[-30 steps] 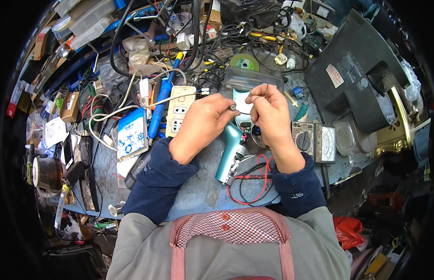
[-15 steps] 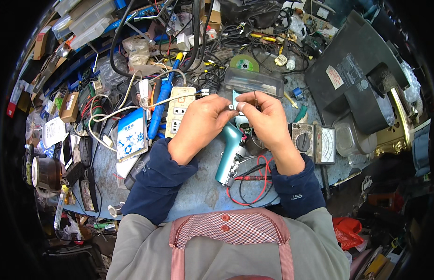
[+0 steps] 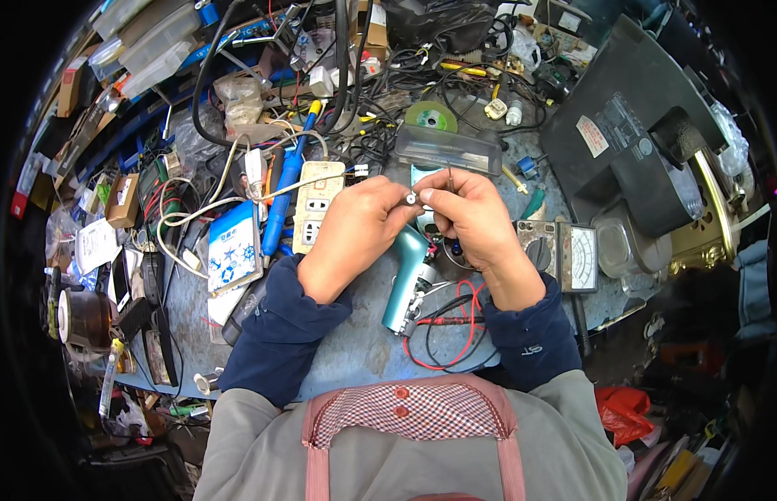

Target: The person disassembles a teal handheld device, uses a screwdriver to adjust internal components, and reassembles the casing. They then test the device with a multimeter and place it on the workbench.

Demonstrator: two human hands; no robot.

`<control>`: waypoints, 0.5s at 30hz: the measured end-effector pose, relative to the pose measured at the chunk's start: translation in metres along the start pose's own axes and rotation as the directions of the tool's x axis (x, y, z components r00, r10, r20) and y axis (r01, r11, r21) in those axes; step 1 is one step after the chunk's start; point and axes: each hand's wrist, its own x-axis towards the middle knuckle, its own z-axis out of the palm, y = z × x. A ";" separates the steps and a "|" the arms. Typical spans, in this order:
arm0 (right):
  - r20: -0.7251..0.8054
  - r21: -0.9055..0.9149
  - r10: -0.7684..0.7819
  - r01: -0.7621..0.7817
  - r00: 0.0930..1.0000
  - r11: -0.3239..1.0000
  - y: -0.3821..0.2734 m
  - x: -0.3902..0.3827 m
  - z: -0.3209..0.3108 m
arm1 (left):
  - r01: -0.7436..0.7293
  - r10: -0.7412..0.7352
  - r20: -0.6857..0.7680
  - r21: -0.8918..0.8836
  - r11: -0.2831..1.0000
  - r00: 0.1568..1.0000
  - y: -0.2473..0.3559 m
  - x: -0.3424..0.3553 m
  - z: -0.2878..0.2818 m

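the cluttered blue-grey workbench top (image 3: 355, 351) carries everything, and a big dark grey plastic appliance housing (image 3: 631, 125) lies tilted at its far right corner. closer in stands a cream wall socket plate (image 3: 315, 204), just left of the hands, with a blue-handled tool (image 3: 284, 204) beside it and a white and blue box (image 3: 235, 257) further left. an analogue multimeter with a grey dial face (image 3: 568, 255) sits just right of the right wrist, its red and black test leads (image 3: 455, 326) looped on the bench between the forearms.

the teal plastic handheld appliance (image 3: 405, 280) lies on the bench directly under the hands, handle toward the person; its lower end looks opened, with wires showing.

the left hand (image 3: 355, 230) and right hand (image 3: 472, 221) are drawn together above it, fingertips almost meeting, both pinching a small white part (image 3: 412, 199). the right hand also seems to hold a thin dark probe-like pin (image 3: 449, 177) pointing up.

judging by this, the appliance is already opened up and the work is mid-way, at a small-component stage; reassembly looks not yet begun.
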 end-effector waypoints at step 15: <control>-0.018 -0.011 -0.022 0.021 1.000 1.000 0.001 0.000 0.002 | -0.002 0.001 0.006 0.025 1.000 1.000 -0.001 0.000 -0.001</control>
